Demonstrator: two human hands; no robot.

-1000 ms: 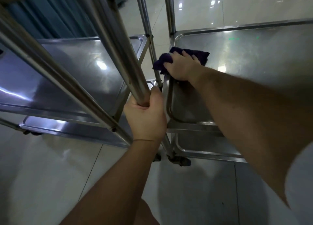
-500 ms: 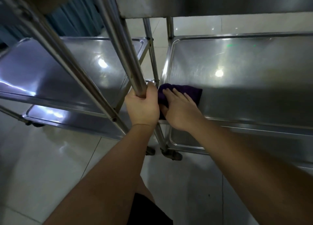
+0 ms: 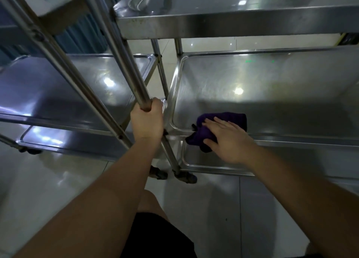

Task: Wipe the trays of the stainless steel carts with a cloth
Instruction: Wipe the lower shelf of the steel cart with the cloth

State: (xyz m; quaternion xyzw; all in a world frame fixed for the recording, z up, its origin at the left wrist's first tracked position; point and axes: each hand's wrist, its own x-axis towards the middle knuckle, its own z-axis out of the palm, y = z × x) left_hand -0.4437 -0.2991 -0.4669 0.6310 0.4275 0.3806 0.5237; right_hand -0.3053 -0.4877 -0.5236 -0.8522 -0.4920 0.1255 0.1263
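Readable markings: none. I can find no text, label, brand, number or sign on any surface in front of me, neither on the steel trays nor on the cloth under my hand.
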